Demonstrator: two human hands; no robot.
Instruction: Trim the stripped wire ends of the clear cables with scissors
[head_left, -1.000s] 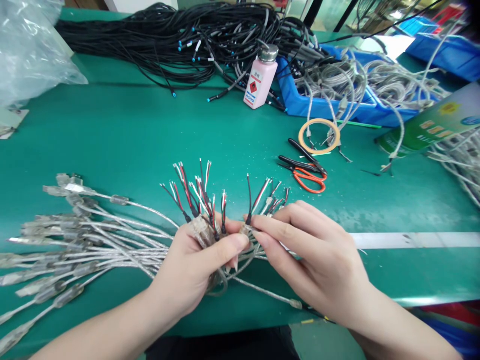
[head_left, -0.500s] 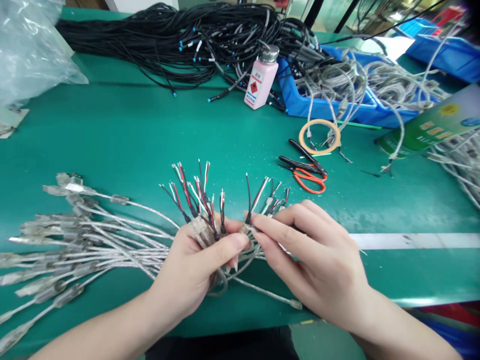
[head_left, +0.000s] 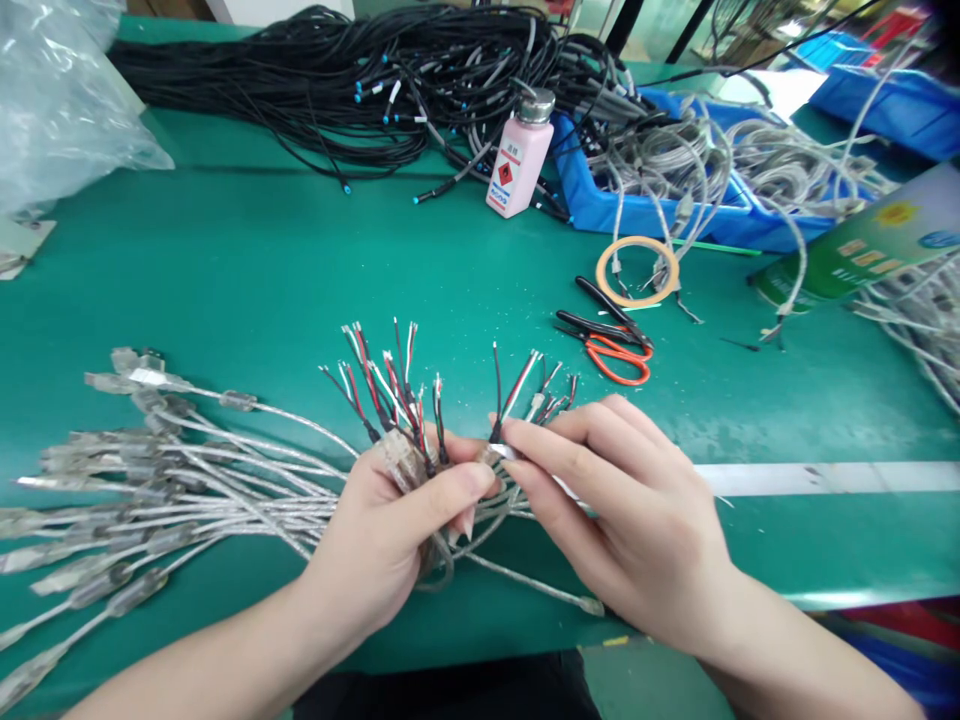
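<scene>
My left hand (head_left: 405,510) is closed round a bunch of clear-jacketed cables (head_left: 262,505), whose stripped ends fan upward as thin red, white, black and green wires (head_left: 390,390). The cables' clear plug ends lie spread out to the left. With thumb and forefinger, my right hand (head_left: 630,500) pinches one cable end just right of the left hand. A small white strip (head_left: 501,451) shows at those fingertips, beneath that cable's upright wires (head_left: 517,392). More wire ends (head_left: 556,400) stick up behind the right fingers, and the bunch's lower part is hidden by the hands.
Black cables (head_left: 285,90) are heaped along the back of the green table (head_left: 247,260). A pink bottle (head_left: 517,155) stands before blue bins (head_left: 652,215) of clear cables. Orange-handled cutters (head_left: 615,345), a tape roll (head_left: 637,270) and a green can (head_left: 862,240) lie to the right.
The white strip at the right fingertips shows more plainly now. Both hands keep nearly the same place, and the wires in the left hand have shifted slightly.
</scene>
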